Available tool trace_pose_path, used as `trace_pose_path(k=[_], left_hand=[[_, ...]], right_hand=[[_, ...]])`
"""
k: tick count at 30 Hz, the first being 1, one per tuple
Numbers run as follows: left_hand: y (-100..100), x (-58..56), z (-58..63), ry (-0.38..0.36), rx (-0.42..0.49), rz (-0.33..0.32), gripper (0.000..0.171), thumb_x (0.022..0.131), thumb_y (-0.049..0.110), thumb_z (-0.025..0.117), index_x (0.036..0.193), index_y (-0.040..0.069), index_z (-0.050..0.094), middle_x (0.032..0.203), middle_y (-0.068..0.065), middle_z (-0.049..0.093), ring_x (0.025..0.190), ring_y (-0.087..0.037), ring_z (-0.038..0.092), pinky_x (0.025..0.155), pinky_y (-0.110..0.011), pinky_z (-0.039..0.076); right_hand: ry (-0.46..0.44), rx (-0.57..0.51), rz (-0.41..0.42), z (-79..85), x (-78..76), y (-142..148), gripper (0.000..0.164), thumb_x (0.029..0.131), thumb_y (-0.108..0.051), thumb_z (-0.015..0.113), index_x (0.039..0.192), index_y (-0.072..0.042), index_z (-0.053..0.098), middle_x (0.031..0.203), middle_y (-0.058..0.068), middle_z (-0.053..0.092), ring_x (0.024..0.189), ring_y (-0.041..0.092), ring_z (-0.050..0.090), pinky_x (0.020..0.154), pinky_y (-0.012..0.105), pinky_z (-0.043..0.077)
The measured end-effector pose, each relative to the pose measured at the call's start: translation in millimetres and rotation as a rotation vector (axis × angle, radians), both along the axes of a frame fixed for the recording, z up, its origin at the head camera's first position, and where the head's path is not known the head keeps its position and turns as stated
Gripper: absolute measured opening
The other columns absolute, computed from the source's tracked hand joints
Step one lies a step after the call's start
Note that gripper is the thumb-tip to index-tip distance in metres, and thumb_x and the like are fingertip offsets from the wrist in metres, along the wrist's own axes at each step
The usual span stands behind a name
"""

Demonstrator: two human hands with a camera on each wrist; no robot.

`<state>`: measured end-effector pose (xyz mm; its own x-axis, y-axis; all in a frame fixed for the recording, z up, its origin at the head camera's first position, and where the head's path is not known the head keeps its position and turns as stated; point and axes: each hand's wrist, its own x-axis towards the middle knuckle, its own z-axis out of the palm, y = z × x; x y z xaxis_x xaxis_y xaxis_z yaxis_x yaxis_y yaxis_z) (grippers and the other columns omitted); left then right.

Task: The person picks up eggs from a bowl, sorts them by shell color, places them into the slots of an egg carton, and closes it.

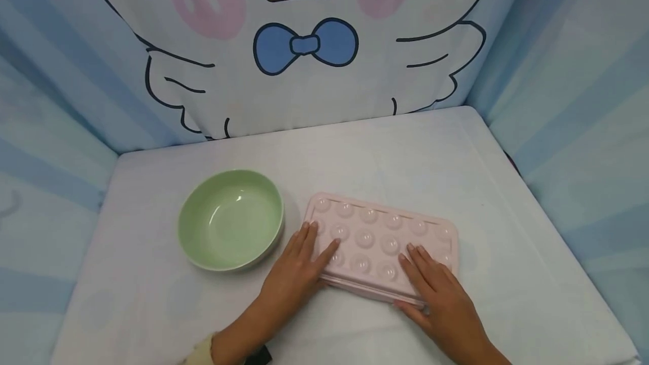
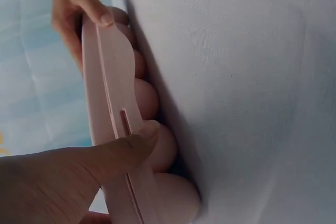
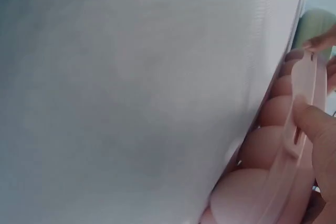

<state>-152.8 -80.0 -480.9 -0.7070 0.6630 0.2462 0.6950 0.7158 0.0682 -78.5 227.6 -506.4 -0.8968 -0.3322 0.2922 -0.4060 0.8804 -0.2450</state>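
A pink lidded egg box lies at a slant on the table, its lid on and covered in rows of clear round bumps. Rounded cups bulge below its rim. My left hand holds the box's left front corner, fingers over the lid and thumb against the front rim. At the right front side, my right hand holds the box likewise, its thumb on the rim by a slot. Whatever is inside the box is hidden.
A green bowl stands left of the box, with nothing seen in it. White cloth covers the table. Blue and white curtains enclose the back and sides. Something small and black shows by the left wrist.
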Motion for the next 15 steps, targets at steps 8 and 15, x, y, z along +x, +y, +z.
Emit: trace_pose_path(k=[8, 15], left_hand=[[-1, 10.9, -3.3, 0.115, -0.02, 0.004, 0.069, 0.079, 0.024, 0.091, 0.141, 0.012, 0.065, 0.14, -0.039, 0.051, 0.131, -0.053, 0.051, 0.11, -0.054, 0.043], [0, 11.1, -15.9, 0.093, 0.017, 0.025, 0.072, 0.081, 0.03, 0.09, 0.146, 0.015, 0.061, 0.146, -0.036, 0.047, 0.137, -0.049, 0.045, 0.111, -0.052, 0.043]], right_hand=[[0.117, -0.037, 0.049, -0.5, 8.6, -11, 0.079, 0.106, -0.064, 0.033, 0.148, 0.0, 0.055, 0.156, 0.018, 0.046, 0.142, 0.036, 0.045, 0.123, 0.027, 0.012], [0.063, 0.007, 0.058, -2.1, 4.3, -5, 0.077, 0.096, -0.05, 0.07, 0.151, 0.0, 0.05, 0.161, 0.017, 0.039, 0.147, 0.034, 0.038, 0.124, 0.031, 0.011]])
